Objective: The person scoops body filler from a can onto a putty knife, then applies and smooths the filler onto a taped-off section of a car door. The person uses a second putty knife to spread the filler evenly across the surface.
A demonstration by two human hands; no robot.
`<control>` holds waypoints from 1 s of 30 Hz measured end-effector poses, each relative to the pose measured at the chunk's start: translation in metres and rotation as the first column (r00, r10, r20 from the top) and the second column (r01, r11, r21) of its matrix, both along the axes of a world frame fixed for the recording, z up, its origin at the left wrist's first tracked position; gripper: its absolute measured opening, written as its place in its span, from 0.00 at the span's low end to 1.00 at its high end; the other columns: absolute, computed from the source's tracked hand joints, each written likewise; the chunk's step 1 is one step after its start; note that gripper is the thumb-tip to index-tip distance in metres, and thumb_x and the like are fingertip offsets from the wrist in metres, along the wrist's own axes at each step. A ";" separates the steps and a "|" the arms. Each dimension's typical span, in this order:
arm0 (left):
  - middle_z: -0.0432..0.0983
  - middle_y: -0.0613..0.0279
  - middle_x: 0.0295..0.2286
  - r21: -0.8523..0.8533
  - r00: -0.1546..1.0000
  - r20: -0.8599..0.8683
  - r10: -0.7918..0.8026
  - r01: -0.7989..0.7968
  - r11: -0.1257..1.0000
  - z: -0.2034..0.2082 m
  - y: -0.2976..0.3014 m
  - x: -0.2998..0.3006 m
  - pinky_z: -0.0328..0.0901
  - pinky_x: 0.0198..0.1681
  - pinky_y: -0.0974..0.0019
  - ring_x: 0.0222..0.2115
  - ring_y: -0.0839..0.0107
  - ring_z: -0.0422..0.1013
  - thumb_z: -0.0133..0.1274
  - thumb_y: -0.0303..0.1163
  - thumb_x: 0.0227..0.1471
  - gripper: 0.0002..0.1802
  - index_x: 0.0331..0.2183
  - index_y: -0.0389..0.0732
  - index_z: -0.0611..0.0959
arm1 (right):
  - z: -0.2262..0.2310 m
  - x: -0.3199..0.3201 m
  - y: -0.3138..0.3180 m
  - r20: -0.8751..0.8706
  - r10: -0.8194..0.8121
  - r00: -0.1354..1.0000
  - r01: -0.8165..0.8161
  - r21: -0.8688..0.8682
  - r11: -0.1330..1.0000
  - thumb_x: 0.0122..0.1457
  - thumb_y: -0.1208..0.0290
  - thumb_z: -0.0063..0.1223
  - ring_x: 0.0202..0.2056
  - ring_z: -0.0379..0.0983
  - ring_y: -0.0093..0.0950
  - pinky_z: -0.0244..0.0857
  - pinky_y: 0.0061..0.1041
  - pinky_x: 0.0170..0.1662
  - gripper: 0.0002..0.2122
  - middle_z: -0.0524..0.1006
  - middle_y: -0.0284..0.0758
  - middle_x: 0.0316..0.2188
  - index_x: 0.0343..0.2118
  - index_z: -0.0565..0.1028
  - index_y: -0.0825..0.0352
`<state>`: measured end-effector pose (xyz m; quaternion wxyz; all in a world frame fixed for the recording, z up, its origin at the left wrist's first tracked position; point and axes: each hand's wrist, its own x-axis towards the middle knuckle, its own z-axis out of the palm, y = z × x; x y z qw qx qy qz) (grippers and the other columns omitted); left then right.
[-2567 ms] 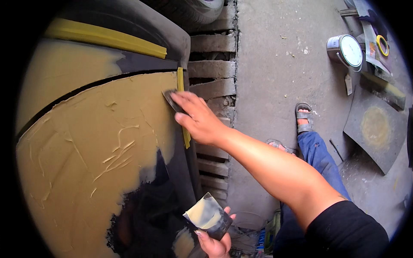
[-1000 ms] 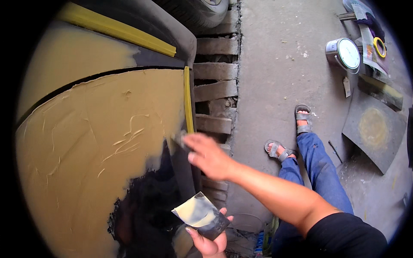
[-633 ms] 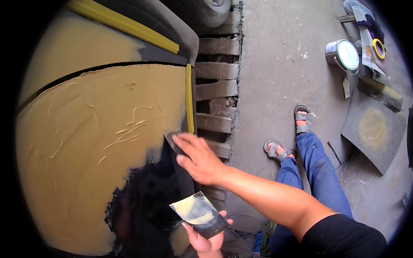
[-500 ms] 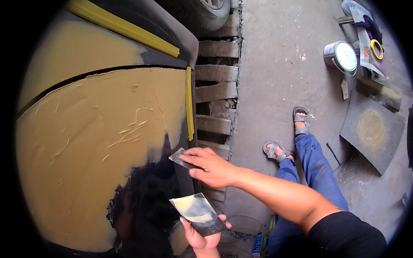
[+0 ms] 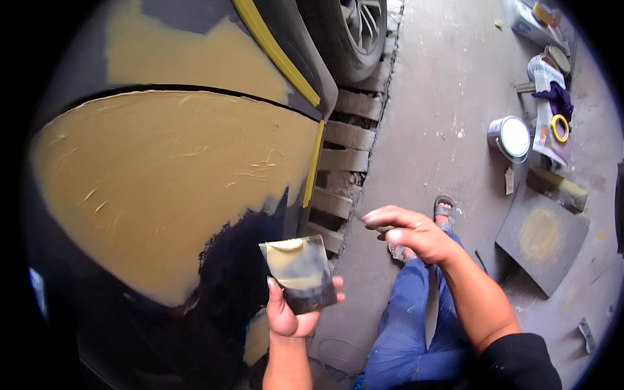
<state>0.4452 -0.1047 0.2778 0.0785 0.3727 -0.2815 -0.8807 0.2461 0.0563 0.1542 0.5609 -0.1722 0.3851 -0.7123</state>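
A dark car body panel (image 5: 260,250) carries a broad coat of yellowish body filler (image 5: 169,169), with ridges on its surface. My left hand (image 5: 286,316) grips a dark flat spreader plate (image 5: 315,270) that bears pale yellow filler, with a thicker dab along its upper edge. It is held in front of the panel's dark lower part. My right hand (image 5: 419,235) is off the panel, over the floor to the right of the plate. Its fingers pinch a thin dark putty spreader (image 5: 385,230), seen nearly edge-on and partly hidden by them.
Yellow masking tape (image 5: 279,55) edges the panel near a car wheel (image 5: 361,39). A slatted floor channel (image 5: 348,159) runs alongside. On the right are a metal can (image 5: 510,138), a roll of yellow tape (image 5: 559,128) and a grey sheet (image 5: 546,240) with a yellowish patch.
My right hand has lifted its spreader off the panel and moved right and up. My left hand has raised the plate. The view has shifted, showing more of the wheel.
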 end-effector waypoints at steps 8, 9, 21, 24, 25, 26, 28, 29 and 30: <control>0.65 0.53 0.54 -0.446 0.995 -0.098 -0.019 -0.027 0.895 0.034 0.035 -0.061 0.61 0.55 0.52 0.54 0.54 0.63 0.38 0.66 0.54 0.45 0.59 0.40 0.60 | 0.073 0.038 0.044 0.327 -0.003 0.945 -0.004 0.019 1.000 0.58 0.74 0.55 0.47 0.70 0.21 0.64 0.25 0.51 0.21 0.75 0.35 0.45 0.53 0.66 0.71; 0.65 0.51 0.54 -0.483 0.993 -0.107 -0.052 -0.006 0.875 0.037 0.039 -0.063 0.60 0.56 0.53 0.54 0.56 0.63 0.38 0.67 0.53 0.46 0.59 0.39 0.60 | 0.086 0.040 0.040 0.281 0.027 0.959 -0.032 0.011 0.999 0.59 0.74 0.54 0.45 0.70 0.20 0.64 0.24 0.51 0.19 0.75 0.34 0.44 0.53 0.66 0.70; 0.69 0.45 0.50 -0.973 0.868 -0.020 -0.496 0.098 0.211 0.122 0.032 -0.066 0.61 0.52 0.59 0.48 0.55 0.68 0.51 0.43 0.57 0.25 0.48 0.33 0.77 | 0.171 0.035 0.024 0.268 -0.271 0.925 0.326 -0.186 0.927 0.55 0.78 0.57 0.43 0.72 0.23 0.65 0.25 0.48 0.18 0.74 0.36 0.43 0.48 0.67 0.71; 0.70 0.46 0.49 -0.988 0.795 0.152 -0.587 0.141 -0.065 0.148 0.020 -0.064 0.61 0.52 0.57 0.47 0.53 0.68 0.54 0.36 0.53 0.21 0.47 0.34 0.78 | 0.194 0.019 0.034 0.238 -0.333 0.912 0.393 -0.282 0.875 0.54 0.79 0.57 0.45 0.72 0.26 0.65 0.27 0.50 0.19 0.75 0.39 0.43 0.48 0.67 0.72; 0.71 0.47 0.47 -0.975 0.753 0.220 -0.620 0.183 -0.124 0.154 0.017 -0.062 0.62 0.51 0.57 0.46 0.52 0.68 0.55 0.31 0.50 0.20 0.46 0.35 0.79 | 0.207 0.009 0.043 0.139 -0.379 0.915 0.404 -0.300 0.864 0.54 0.80 0.57 0.45 0.72 0.26 0.65 0.28 0.50 0.19 0.75 0.39 0.43 0.48 0.67 0.72; 0.72 0.47 0.46 -0.945 0.718 0.274 -0.640 0.325 -0.040 0.160 0.016 -0.050 0.62 0.50 0.59 0.45 0.55 0.69 0.52 0.33 0.54 0.20 0.48 0.33 0.76 | 0.222 0.002 0.049 0.047 -0.408 0.912 0.400 -0.324 0.857 0.54 0.81 0.56 0.45 0.73 0.26 0.65 0.28 0.50 0.19 0.76 0.40 0.43 0.49 0.67 0.72; 0.72 0.46 0.46 -0.518 0.850 0.002 -0.527 0.451 0.727 0.144 0.005 -0.019 0.65 0.48 0.59 0.44 0.58 0.71 0.47 0.40 0.59 0.24 0.50 0.31 0.72 | 0.236 -0.007 0.067 -0.131 -0.428 0.894 0.360 -0.358 0.862 0.52 0.83 0.55 0.45 0.73 0.30 0.66 0.31 0.50 0.16 0.77 0.40 0.41 0.46 0.71 0.70; 0.71 0.44 0.46 -0.311 0.852 -0.144 -0.504 0.444 0.840 0.157 0.003 -0.025 0.68 0.45 0.58 0.43 0.56 0.72 0.44 0.47 0.60 0.31 0.52 0.29 0.68 | 0.251 -0.014 0.066 -0.360 -0.452 0.816 0.272 -0.450 0.851 0.50 0.85 0.54 0.46 0.73 0.33 0.65 0.33 0.51 0.16 0.77 0.40 0.41 0.44 0.73 0.69; 0.71 0.42 0.45 -0.150 0.847 -0.258 -0.465 0.440 0.885 0.162 0.003 -0.028 0.69 0.42 0.51 0.43 0.50 0.72 0.45 0.50 0.58 0.34 0.52 0.29 0.67 | 0.272 -0.021 0.065 -0.560 -0.473 0.680 0.162 -0.515 0.842 0.47 0.87 0.53 0.47 0.72 0.37 0.65 0.35 0.52 0.17 0.76 0.41 0.41 0.42 0.75 0.69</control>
